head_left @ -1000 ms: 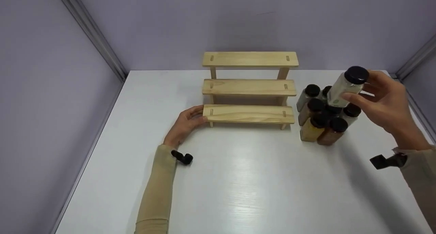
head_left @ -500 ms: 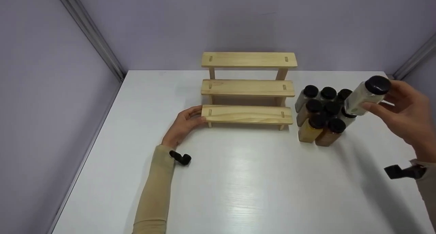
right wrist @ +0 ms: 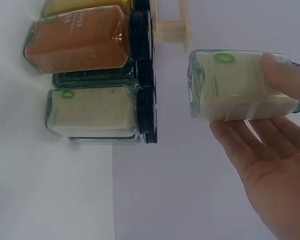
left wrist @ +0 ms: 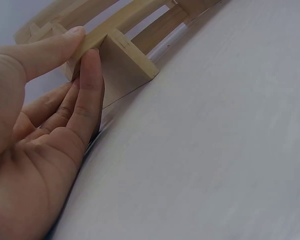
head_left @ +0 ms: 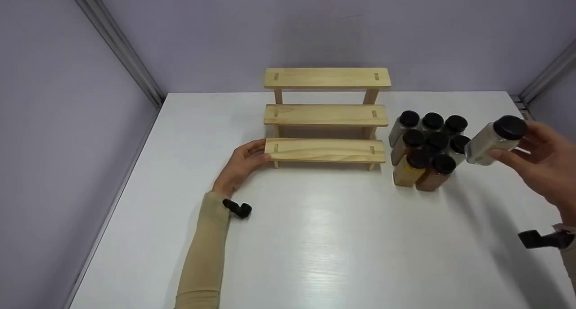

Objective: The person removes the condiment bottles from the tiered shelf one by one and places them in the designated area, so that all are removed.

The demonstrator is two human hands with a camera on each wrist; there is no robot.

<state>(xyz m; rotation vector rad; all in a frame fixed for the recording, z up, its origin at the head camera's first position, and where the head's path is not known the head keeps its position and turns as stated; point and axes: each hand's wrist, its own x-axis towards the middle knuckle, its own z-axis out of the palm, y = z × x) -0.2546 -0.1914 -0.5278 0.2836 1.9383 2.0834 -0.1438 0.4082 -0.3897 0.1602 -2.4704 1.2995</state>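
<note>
My left hand (head_left: 240,165) pinches the left end of the lowest step of a three-step wooden shelf rack (head_left: 326,150). In the left wrist view, the thumb lies over the edge of the rack (left wrist: 122,22) and the fingertips are underneath. My right hand (head_left: 546,165) grips a spice jar (head_left: 490,142) of whitish powder with a black lid, tilted and held above the table. The right wrist view shows the thumb on one side of this glass jar (right wrist: 230,87) and the fingers on the other; its lid is partly hidden behind the thumb.
Several black-lidded spice jars (head_left: 436,142) stand packed together right of the rack, among them a yellow one (head_left: 406,174) and a reddish-brown pepper jar (right wrist: 82,40). All stand on a white table (head_left: 315,237), enclosed by pale walls (head_left: 216,34) behind and at the sides.
My right hand has carried the whitish jar from above the jar group to the right and toward me, lower in the head view. The left hand keeps its hold on the rack.
</note>
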